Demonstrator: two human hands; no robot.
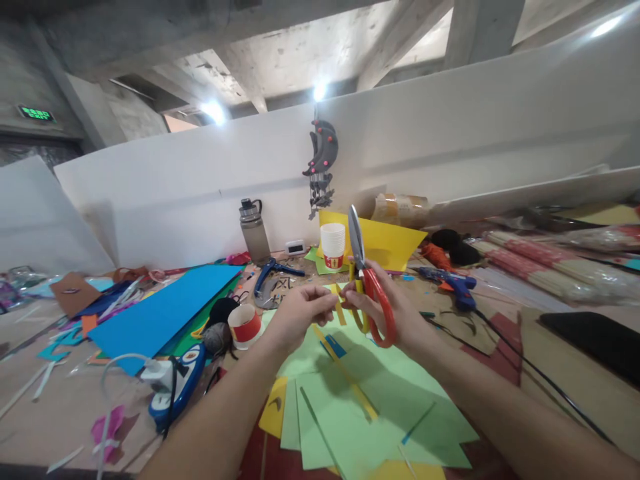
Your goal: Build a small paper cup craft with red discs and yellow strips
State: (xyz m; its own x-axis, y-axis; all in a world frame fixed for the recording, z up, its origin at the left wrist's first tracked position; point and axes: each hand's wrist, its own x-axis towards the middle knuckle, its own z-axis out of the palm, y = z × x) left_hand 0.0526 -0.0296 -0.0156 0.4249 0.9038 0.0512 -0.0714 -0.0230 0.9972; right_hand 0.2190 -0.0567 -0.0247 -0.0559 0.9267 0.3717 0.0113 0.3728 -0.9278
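My right hand [387, 303] is closed around a pair of scissors [384, 313] with red handles, the blades pointing up. Yellow shows inside the handle loops. My left hand [305, 315] is closed in a pinch, its fingertips at a short yellow paper strip [339, 308] between the two hands. Below it, a long yellow strip [353, 387] runs slantwise over light green paper sheets [330, 410]; whether its upper end touches my left hand is hidden. A small blue paper piece [335, 345] lies under that strip.
A red-and-white paper cup [245, 325] stands left of my left hand. Stacked white cups [333, 243], a water bottle [255, 233] and a yellow sheet [395, 243] are behind. To the right lie a blue glue gun [457, 290] and its cable; to the left, a blue power strip [180, 387].
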